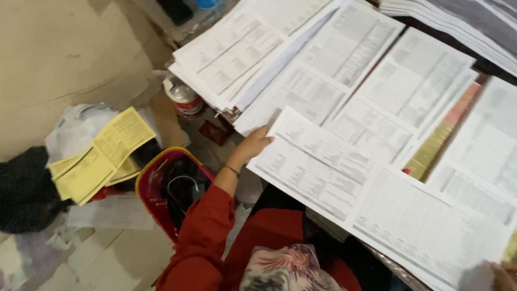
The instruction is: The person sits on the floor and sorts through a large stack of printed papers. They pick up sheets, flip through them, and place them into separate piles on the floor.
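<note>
A person in red sleeves leans over a table [487,64] covered with printed sheets. The left hand [252,144] grips the upper left corner of a large sheet [371,202], fingers closed over its edge and thumb beneath. From those fingers the sheet stretches away to the right and toward the wearer, its long axis running diagonally to the lower right. There the right hand [503,275] shows only partly at the frame's corner, touching the sheet's far end; whether its fingers are curled or spread cannot be told. The left hand is the one clearly holding it.

Beyond the left fingers lie about five more stacks of similar sheets, overlapping. Left of the fingers, down on the floor, stand one can [183,98], one red bag [156,178] lying open, and a loose bunch of at least three yellow papers [102,153].
</note>
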